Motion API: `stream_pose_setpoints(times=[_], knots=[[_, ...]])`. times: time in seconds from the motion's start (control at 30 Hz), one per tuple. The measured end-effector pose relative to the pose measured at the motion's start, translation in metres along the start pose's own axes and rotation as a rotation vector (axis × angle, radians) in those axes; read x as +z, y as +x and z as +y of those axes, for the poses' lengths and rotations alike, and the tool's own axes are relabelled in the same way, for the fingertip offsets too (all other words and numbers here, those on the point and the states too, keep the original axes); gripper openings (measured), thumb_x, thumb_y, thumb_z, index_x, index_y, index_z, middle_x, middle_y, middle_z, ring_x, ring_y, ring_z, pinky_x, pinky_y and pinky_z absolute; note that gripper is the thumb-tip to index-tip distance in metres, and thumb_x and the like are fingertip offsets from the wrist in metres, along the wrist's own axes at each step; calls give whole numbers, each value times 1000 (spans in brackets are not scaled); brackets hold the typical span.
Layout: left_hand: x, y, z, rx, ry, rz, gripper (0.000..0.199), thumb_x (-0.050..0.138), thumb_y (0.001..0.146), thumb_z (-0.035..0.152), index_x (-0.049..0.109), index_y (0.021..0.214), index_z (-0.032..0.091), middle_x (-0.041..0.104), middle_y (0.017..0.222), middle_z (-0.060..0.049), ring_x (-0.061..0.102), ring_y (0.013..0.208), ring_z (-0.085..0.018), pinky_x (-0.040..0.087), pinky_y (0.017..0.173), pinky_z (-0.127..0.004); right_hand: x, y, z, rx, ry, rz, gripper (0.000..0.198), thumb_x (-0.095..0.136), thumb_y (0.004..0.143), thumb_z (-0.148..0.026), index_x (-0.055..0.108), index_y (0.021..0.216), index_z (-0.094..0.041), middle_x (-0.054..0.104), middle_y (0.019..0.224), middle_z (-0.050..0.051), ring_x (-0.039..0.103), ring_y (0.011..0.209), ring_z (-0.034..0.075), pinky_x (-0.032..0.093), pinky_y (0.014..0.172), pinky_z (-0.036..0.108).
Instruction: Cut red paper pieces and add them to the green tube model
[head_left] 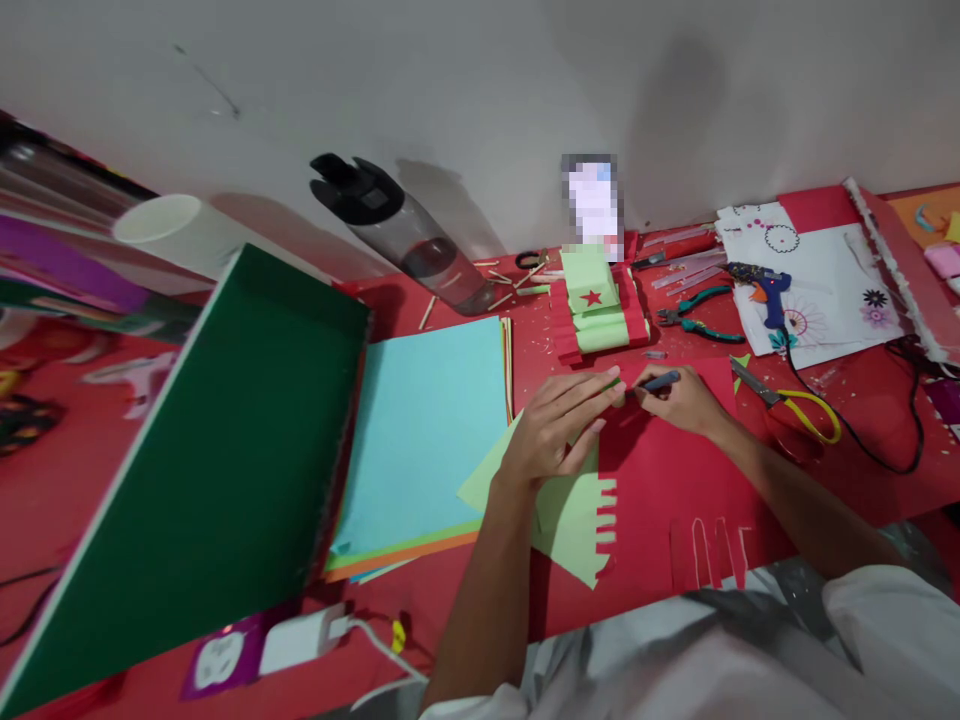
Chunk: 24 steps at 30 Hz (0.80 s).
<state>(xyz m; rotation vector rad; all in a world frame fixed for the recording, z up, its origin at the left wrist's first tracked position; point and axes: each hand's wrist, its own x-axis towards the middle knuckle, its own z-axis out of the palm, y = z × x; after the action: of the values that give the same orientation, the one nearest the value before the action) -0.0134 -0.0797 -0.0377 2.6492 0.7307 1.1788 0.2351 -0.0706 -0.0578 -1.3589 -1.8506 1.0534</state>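
My right hand (688,402) is closed around a dark pen (664,381), its tip down on a sheet of red paper (667,475). Beside it, my left hand (551,425) lies flat with fingers stretched out, pressing on the red paper. A small green piece (619,387) shows at its fingertips; most of it is hidden. Under my left wrist is a light green sheet (566,525) with a notched right edge. Cut or drawn finger-like strips show at the red paper's near edge. Behind my hands stands a red and green paper model (600,315) with a red star.
Scissors (787,400), pliers (701,315) and a blue glue gun (772,290) with a cord lie to the right. Leftward are stacked coloured sheets (435,410), an upright green board (225,440) and a bottle (420,250). A phone (595,205) leans on the wall.
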Motion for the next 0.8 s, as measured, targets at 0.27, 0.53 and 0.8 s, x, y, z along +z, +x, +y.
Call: stream_pose_setpoints(times=[0.27,0.53,0.8], knots=[[0,0,0,2,7,1,59,53,102,18,50,160,28,70,147,-11,68,131,-27,58,105,-46,0,0,1,11,-11,13,11,66,86,-32,72,83,-22,70,69,-1,59,63,16,39,59,26],[0,1,0,12,-20,9,59,55,100,16,53,158,25,69,147,-13,66,132,-27,57,106,-46,0,-1,-1,22,-18,8,13,66,88,-33,74,86,-22,71,72,0,59,64,16,39,59,25],[0,2,1,10,-19,13,56,56,98,13,57,153,23,70,144,-15,68,130,-27,58,105,-45,0,-1,3,35,-55,5,15,69,87,-36,74,83,-22,69,68,-2,57,62,14,35,56,24]])
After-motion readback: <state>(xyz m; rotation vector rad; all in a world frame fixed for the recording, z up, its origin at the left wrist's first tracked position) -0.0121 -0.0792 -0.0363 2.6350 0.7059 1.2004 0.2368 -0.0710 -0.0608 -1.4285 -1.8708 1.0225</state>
